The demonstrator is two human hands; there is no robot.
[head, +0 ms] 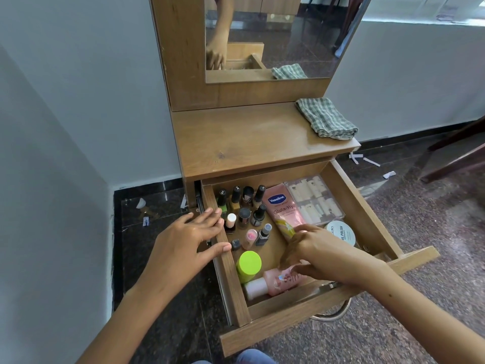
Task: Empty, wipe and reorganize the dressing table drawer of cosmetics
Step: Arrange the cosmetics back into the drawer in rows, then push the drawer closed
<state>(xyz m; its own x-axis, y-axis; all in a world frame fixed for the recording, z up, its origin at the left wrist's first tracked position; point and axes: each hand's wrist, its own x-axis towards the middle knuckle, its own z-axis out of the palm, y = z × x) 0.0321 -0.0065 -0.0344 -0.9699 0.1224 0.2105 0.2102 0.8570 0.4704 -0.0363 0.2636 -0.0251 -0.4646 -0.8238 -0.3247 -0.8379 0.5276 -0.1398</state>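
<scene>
My left hand (189,236) rests flat-fingered on the drawer (231,282) wall; my right hand (319,254) pinches the pink bottle (273,282); lifting carelessly risks toppling the upright polishes (242,208).

Hands (189,232) reach into open drawer (228,274) (cosmetics (244,214) inside).

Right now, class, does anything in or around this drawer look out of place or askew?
Yes: the pink bottle lies on its side at the drawer front while the nail polishes stand upright, and paper scraps litter the floor.
</scene>
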